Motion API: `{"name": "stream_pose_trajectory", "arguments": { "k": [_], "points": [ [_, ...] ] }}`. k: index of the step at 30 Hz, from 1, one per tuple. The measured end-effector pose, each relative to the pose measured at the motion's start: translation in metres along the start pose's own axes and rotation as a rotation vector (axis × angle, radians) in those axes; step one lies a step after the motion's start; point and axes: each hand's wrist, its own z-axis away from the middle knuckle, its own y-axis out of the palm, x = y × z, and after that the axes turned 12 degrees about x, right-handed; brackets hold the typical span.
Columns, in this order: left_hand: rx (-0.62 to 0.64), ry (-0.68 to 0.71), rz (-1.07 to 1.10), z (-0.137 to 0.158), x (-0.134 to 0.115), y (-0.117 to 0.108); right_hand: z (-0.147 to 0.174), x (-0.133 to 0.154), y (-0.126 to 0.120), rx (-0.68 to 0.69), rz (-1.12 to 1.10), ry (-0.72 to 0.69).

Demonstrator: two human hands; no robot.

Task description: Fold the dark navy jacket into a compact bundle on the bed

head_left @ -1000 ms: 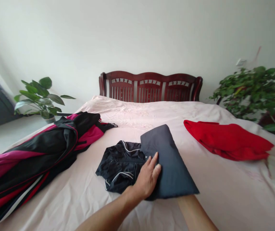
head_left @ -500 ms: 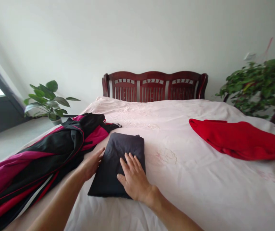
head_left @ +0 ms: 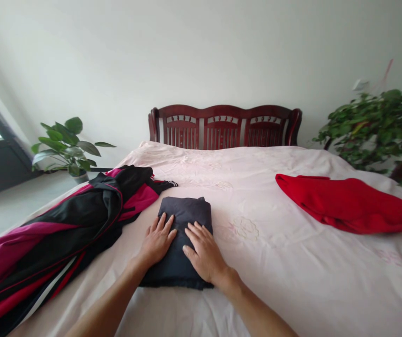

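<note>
A dark navy garment, folded into a rectangle (head_left: 182, 269), lies on the pale pink bedspread (head_left: 257, 276) in front of me. What kind of garment it is does not show. My left hand (head_left: 157, 241) rests flat on its left side with the fingers spread. On its right side lies my right hand (head_left: 206, 252), palm down and fingers stretched out. Neither hand grips the cloth. To the left sprawls black and magenta clothing (head_left: 78, 210) with red and white stripes, apart from the folded garment.
A folded red garment (head_left: 345, 203) lies at the right of the bed. Behind stands a dark red wooden headboard (head_left: 224, 126) against the wall. A potted plant (head_left: 70, 145) is on the floor at left, a bushier plant (head_left: 380, 126) at right.
My left hand has moved from the garment's left edge onto its top. My right hand has shifted slightly right. The garment's left edge now sits further in, so it looks narrower.
</note>
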Motion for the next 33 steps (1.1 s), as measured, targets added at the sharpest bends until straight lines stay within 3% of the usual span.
{"name": "stream_pose_trajectory", "arguments": {
  "k": [3,6,9,12,16,23,28,30,33],
  "points": [
    [-0.037,-0.012,0.021,-0.001,0.007,0.006,0.000,-0.019,0.007,-0.256,-0.215,0.142],
    [-0.081,0.001,0.081,-0.004,0.015,0.012,-0.006,-0.036,0.004,-0.361,-0.639,0.384],
    [-0.129,0.023,0.152,-0.007,0.022,0.017,-0.018,-0.042,-0.010,-0.328,-1.006,0.438],
    [-0.147,0.048,0.192,-0.008,0.027,0.019,-0.034,-0.041,-0.024,-0.232,-1.166,0.374],
    [-0.169,0.074,0.209,-0.007,0.026,0.020,-0.055,-0.044,-0.030,-0.067,-1.379,0.449],
    [-0.177,0.060,0.308,-0.004,0.022,0.017,-0.057,-0.041,-0.023,-0.007,-1.456,0.491],
    [-0.229,0.151,0.662,0.000,0.025,0.012,-0.039,-0.032,-0.018,-0.132,-1.426,0.517],
    [-0.293,0.118,0.919,0.003,0.027,0.011,-0.033,-0.032,-0.028,-0.187,-1.405,0.514],
    [-0.356,0.016,1.209,0.007,0.030,0.012,-0.024,-0.030,-0.067,-0.316,-1.248,0.401]
  ]
}}
